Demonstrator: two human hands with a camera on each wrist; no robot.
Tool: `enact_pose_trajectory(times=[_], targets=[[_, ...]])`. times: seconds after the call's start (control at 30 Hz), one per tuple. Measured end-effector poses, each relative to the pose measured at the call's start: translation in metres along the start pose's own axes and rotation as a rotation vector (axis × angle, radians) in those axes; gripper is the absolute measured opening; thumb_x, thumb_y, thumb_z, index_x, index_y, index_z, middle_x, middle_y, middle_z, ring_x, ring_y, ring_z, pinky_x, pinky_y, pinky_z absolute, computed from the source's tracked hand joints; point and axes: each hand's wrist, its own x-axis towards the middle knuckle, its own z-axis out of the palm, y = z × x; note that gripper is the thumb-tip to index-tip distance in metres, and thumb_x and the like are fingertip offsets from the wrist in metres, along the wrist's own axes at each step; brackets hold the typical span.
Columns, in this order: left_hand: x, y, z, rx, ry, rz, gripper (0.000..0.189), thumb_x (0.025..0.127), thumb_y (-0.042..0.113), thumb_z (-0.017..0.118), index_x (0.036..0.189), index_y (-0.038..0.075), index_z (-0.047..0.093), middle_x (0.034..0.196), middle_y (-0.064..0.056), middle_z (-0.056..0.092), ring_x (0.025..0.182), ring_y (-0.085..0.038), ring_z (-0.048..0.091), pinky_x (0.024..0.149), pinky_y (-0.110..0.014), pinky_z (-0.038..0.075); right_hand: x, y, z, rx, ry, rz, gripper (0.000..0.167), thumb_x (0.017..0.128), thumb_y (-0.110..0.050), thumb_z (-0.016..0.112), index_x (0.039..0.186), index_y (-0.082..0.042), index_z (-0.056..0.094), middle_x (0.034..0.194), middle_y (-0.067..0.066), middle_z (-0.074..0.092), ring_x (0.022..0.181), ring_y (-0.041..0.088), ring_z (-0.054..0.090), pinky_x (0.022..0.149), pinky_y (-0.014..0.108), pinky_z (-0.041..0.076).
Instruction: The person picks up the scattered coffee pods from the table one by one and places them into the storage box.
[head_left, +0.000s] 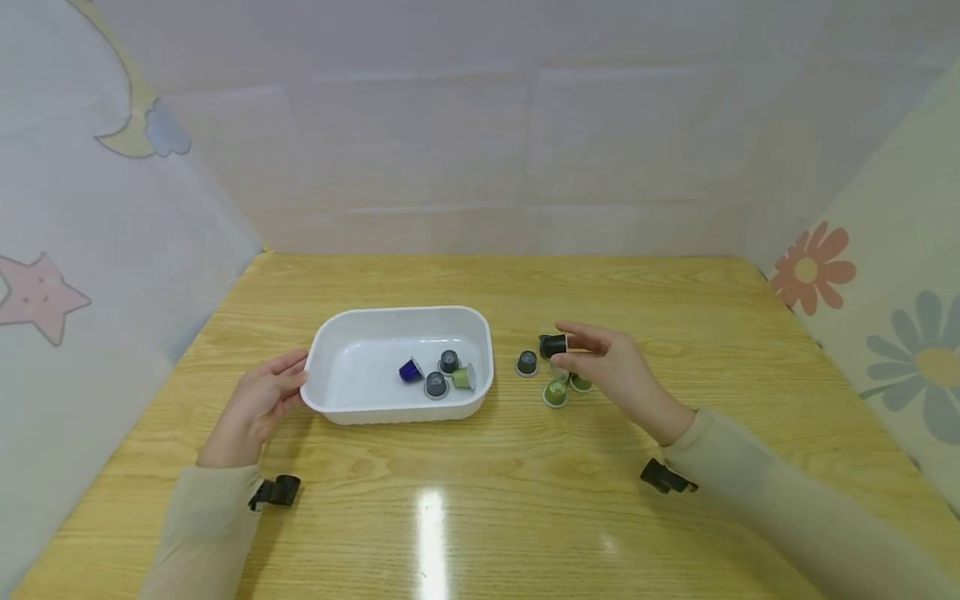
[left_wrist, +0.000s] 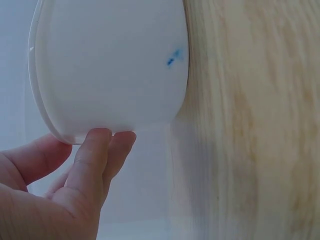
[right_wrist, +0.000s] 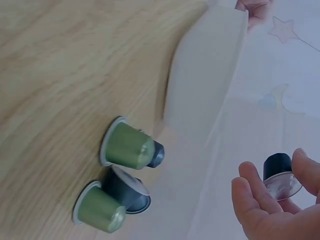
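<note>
At the left end of a white plastic basin [head_left: 397, 412], my left hand [head_left: 258, 404] grips the rim, its thumb at the edge and fingertips against the outer wall [left_wrist: 115, 75]. Inside the basin lie a purple coffee capsule [head_left: 409, 371], two grey capsules [head_left: 436, 384] and a green one [head_left: 462, 377] on its side. My right hand [head_left: 618, 367] pinches a black coffee capsule [right_wrist: 277, 165] between thumb and fingers, raised over a small group of capsules right of the basin. That group holds green capsules [right_wrist: 127, 145], a tilted dark one [right_wrist: 125, 189] and a dark grey one [head_left: 527, 362].
The wooden table [head_left: 420, 475] carries everything. Pale cloth walls [head_left: 420, 150] stand behind it and at both sides, with printed stars and flowers [head_left: 813, 268]. A black strap mount [head_left: 277, 492] sits at the left wrist, another [head_left: 667, 477] at the right.
</note>
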Motion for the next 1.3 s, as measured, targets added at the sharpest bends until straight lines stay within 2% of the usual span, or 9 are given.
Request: enact_pose_trajectory(times=[0.07,0.1,0.23,0.43,0.67,0.77,0.9,1.0,1.3], targets=[[0.001,0.0,0.0,0.005,0.0,0.006,0.058,0.101,0.001,0.047,0.151,-0.006,0.019,0.127,0.005,0.056,0.092,0.007,0.059,0.078,-0.017,0.052,0.002,-0.003,0.002,0.005,0.01,0.001,0.059,0.092,-0.021,0.069,0.145,-0.006,0.047,0.139,0.025,0.046,0.127,0.036,0.045,0.101,0.049,0.043],[0.001,0.0,0.0,0.002,-0.001,0.008,0.058,0.101,0.001,0.047,0.151,-0.007,0.018,0.121,0.009,0.057,0.092,0.007,0.059,0.079,-0.016,0.052,0.003,-0.005,0.002,0.008,0.014,-0.001,0.058,0.093,-0.02,0.069,0.145,-0.007,0.046,0.139,0.025,0.046,0.126,0.037,0.046,0.101,0.049,0.042],[0.001,0.0,0.0,0.018,0.005,0.009,0.058,0.101,0.002,0.047,0.151,-0.007,0.019,0.138,-0.002,0.049,0.092,0.007,0.059,0.079,-0.016,0.052,0.009,-0.011,0.006,0.015,0.031,-0.001,0.058,0.092,-0.02,0.07,0.144,-0.006,0.048,0.138,0.025,0.048,0.126,0.036,0.046,0.101,0.049,0.042],[0.001,0.001,-0.001,0.056,0.003,-0.003,0.057,0.102,0.005,0.046,0.151,-0.006,0.019,0.152,-0.014,0.031,0.091,0.005,0.059,0.079,-0.016,0.051,0.016,-0.015,0.015,0.017,0.03,-0.002,0.057,0.091,-0.021,0.071,0.142,-0.007,0.05,0.138,0.025,0.049,0.125,0.036,0.048,0.101,0.049,0.043],[0.0,0.001,-0.001,0.071,-0.001,0.006,0.056,0.102,0.004,0.045,0.151,-0.007,0.019,0.154,-0.022,0.02,0.091,0.005,0.059,0.08,-0.016,0.051,0.027,-0.02,0.031,0.057,0.019,0.019,0.055,0.091,-0.016,0.071,0.141,-0.006,0.051,0.129,0.022,0.055,0.107,0.029,0.058,0.089,0.035,0.051],[0.0,0.001,-0.001,0.068,-0.004,0.015,0.056,0.102,0.004,0.045,0.15,-0.008,0.019,0.15,-0.015,0.034,0.092,0.004,0.06,0.081,-0.016,0.051,0.03,-0.024,0.04,0.089,0.014,0.022,0.055,0.091,-0.014,0.071,0.141,-0.005,0.051,0.127,0.022,0.055,0.107,0.028,0.058,0.089,0.036,0.05],[0.0,0.001,-0.001,0.048,-0.007,0.025,0.056,0.102,0.003,0.047,0.149,-0.009,0.021,0.122,0.006,0.057,0.091,0.003,0.061,0.079,-0.017,0.052,0.033,-0.028,0.05,0.12,0.005,0.016,0.054,0.091,-0.011,0.07,0.14,-0.004,0.051,0.124,0.022,0.057,0.108,0.031,0.059,0.094,0.041,0.049],[-0.001,0.001,0.0,0.044,-0.005,0.023,0.055,0.102,0.003,0.047,0.149,-0.01,0.022,0.113,0.009,0.059,0.09,0.002,0.061,0.079,-0.017,0.052,0.034,-0.029,0.055,0.14,0.001,0.018,0.053,0.09,-0.01,0.071,0.14,-0.004,0.052,0.122,0.021,0.059,0.108,0.03,0.061,0.094,0.041,0.049],[-0.001,0.001,0.001,0.052,0.005,0.02,0.055,0.102,0.004,0.047,0.15,-0.008,0.022,0.121,0.005,0.056,0.091,0.003,0.061,0.08,-0.017,0.052,0.039,-0.032,0.064,0.154,0.008,0.02,0.052,0.089,-0.007,0.071,0.138,-0.003,0.054,0.118,0.021,0.061,0.104,0.028,0.063,0.091,0.038,0.051]])
